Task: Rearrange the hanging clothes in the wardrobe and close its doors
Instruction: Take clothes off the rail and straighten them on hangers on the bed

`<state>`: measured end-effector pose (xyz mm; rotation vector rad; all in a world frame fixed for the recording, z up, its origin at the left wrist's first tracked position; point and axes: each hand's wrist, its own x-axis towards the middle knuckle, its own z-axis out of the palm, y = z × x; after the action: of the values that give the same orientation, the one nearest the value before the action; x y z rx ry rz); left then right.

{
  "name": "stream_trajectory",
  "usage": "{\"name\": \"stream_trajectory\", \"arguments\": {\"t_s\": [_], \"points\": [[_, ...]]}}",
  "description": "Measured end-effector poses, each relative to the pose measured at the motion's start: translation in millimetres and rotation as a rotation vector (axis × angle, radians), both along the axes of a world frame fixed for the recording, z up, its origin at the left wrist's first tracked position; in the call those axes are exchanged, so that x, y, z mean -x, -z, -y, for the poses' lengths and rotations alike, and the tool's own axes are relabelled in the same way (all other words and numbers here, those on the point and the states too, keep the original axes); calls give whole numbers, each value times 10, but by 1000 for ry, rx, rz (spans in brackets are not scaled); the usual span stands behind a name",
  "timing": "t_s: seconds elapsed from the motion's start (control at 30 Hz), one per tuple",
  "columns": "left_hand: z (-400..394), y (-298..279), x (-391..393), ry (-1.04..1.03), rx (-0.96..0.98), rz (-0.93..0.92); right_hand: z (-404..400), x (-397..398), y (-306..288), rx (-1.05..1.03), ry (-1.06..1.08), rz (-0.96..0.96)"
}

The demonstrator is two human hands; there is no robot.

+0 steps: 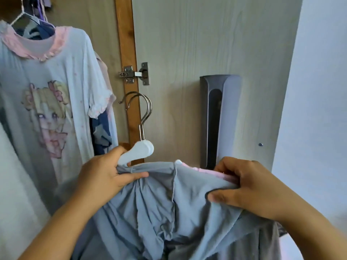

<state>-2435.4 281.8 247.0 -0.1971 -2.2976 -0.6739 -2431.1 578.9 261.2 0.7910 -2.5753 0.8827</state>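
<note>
While L hand [105, 175] fingers pinch hanger [137, 152] w/ blue garment [159, 203], R hand [249, 186] fingers pinch its edge.

left hand [105, 171]: fingers curled, thumb pinching, forearm rising from lower left | right hand [246, 186]: fingers curled, thumb pinching beneath, forearm from lower right

You get soft, even daylight, perhaps from your right; shadows stay faint, edges bow outward, and the bottom corners blur.
</note>
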Motion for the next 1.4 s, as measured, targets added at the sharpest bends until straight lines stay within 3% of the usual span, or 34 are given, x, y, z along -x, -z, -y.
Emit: {"name": "stream_trajectory", "arguments": {"t_s": [0.13, 0.37, 0.67, 1.1, 1.3, 1.4], "points": [[-306, 104, 25, 23, 131, -44, -254, -118, 118, -17, 139, 49], [-992, 231, -62, 285, 258, -139, -714, -486, 331, -43, 303, 182], [-1922, 631, -184, 667, 243, -65, -1477, -1292, 801, 129, 608, 342], [-3841, 907, -508, 1186, 204, -3, -2468, -2746, 937, 40, 1121, 300], [-4741, 984, -956, 1421, 207, 37, -2790, -3486, 1017, 400, 1252, 198], [-5197, 1042, -1218, 1529, 242, 43, -2926, -3872, 1061, 450, 1273, 220]]}}
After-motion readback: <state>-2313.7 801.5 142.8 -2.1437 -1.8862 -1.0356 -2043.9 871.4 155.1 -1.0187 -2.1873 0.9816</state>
